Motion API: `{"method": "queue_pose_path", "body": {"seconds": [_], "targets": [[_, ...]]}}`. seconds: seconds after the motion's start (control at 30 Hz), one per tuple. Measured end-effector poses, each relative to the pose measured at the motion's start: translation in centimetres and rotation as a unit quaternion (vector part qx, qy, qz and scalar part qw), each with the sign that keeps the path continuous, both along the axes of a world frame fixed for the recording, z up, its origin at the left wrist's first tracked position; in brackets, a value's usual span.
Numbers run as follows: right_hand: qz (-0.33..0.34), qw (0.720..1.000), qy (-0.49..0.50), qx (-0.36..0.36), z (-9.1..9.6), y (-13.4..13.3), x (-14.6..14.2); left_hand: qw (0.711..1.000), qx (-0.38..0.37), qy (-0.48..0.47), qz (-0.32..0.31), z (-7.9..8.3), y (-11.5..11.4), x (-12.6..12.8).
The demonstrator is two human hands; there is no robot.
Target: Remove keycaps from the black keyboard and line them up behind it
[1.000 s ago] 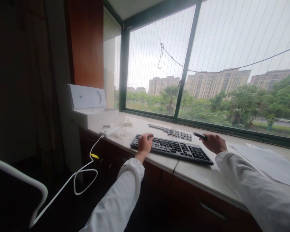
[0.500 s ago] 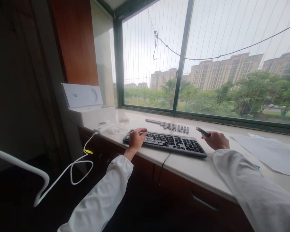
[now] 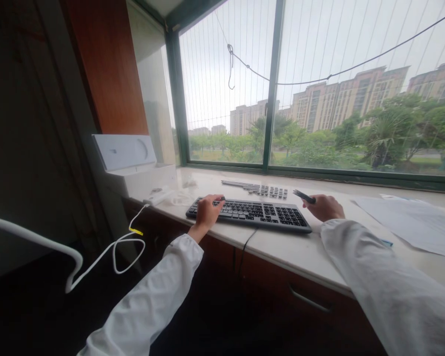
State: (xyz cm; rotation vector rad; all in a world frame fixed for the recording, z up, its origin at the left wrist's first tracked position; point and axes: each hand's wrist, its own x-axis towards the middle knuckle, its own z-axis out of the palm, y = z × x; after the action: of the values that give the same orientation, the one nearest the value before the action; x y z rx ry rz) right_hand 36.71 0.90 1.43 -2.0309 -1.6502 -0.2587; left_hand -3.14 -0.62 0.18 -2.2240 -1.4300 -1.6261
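In the middle of the frame, a black keyboard point(image 3: 249, 214) lies on the pale counter point(image 3: 296, 249). The left hand point(image 3: 206, 212) rests on its left end, fingers curled onto the keys. The right hand point(image 3: 324, 207), just right of the keyboard, grips a small dark tool point(image 3: 304, 197). Loose keycaps point(image 3: 259, 188) sit behind.

No legible writing anywhere in view

The keyboard point(image 3: 249, 213) keys carry pale legends, too small to make out, and the loose keycaps point(image 3: 257, 188) behind it read no better. The white box lid point(image 3: 124, 152) bears a small dark mark and a curved outline, possibly a logo, not readable. The paper sheets point(image 3: 411, 222) show no print that can be told.
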Motion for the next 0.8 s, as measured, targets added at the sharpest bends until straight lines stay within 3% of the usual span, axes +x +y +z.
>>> {"method": "queue_pose_path", "body": {"seconds": [0.17,0.37,0.53,0.8], "targets": [[0.006,1.000,0.006,-0.013,0.3,-0.4,-0.5,0.997,-0.020,0.069,-0.001,2.4,2.6,0.7],[0.013,1.000,0.000,-0.018,0.5,-0.7,-1.0,0.968,-0.176,0.177,0.021,5.0,9.1,3.3],[0.021,0.999,-0.011,-0.029,1.0,-1.1,-1.7,0.931,-0.289,0.218,0.048,4.6,14.6,5.2],[0.018,0.997,-0.057,-0.043,1.4,-0.9,-2.5,0.914,-0.303,0.255,0.088,3.6,20.6,7.4]]}}
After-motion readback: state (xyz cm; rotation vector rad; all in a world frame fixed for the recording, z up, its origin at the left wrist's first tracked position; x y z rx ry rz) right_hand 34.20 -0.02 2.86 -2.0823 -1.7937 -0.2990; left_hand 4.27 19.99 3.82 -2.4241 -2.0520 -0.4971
